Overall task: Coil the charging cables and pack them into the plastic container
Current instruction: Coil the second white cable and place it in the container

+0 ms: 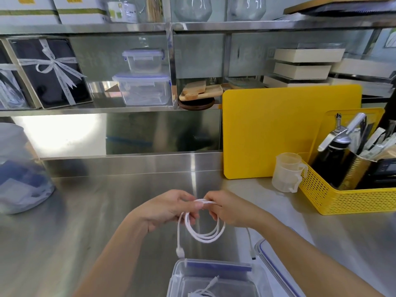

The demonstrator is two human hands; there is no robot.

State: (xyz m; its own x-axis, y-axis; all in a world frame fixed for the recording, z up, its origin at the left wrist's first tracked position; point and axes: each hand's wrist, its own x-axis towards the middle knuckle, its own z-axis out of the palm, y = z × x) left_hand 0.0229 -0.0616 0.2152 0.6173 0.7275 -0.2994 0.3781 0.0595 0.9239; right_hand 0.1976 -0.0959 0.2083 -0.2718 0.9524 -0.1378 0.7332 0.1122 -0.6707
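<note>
A white charging cable hangs in several loops between my hands above the steel counter. My left hand pinches the top of the coil, and my right hand grips the same bunch from the right. One plug end dangles under my left hand; the other end hangs below my right wrist. Below them stands the open clear plastic container with a blue-edged rim, and another white cable lies inside. Its lid rests to the right, partly under my right forearm.
A yellow cutting board leans at the back right, beside a stacked translucent measuring cup and a yellow mesh basket of utensils. A clear bin stands at the left. Shelves behind hold lidded containers and boxes.
</note>
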